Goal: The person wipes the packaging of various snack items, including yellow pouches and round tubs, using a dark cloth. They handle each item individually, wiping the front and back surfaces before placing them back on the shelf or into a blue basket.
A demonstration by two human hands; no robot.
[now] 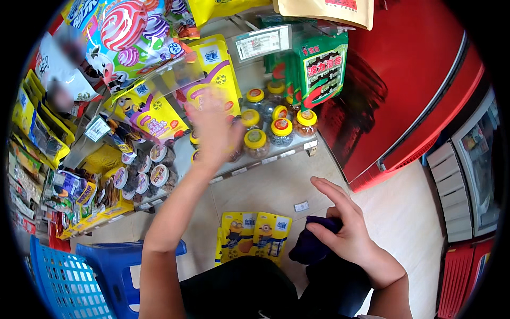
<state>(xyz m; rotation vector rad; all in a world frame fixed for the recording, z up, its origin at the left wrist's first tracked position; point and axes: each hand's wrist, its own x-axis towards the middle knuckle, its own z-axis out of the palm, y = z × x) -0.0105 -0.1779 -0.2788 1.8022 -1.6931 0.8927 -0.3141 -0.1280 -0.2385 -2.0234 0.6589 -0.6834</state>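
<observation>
My left hand point(217, 127), blurred by motion, reaches over the store shelf in front of a hanging yellow and purple snack pouch point(221, 67); whether it grips anything cannot be told. Right of it on the shelf stand several yellow-lidded jars point(255, 143). White-lidded tubs point(159, 175) stand to its left. My right hand point(346, 227) is over my lap, its thumb and index finger spread, with a dark purple cloth point(314, 241) held against the palm. Yellow snack pouches point(255, 237) rest between my hands, low in view, just beyond my dark clothing.
A red cabinet point(402, 71) stands at the right of the shelf. Green seaweed packs point(322, 67) and a large candy bag point(127, 40) hang above. A blue plastic stool point(115, 267) and a light blue basket point(67, 275) are at lower left. A price tag point(301, 206) lies on the floor.
</observation>
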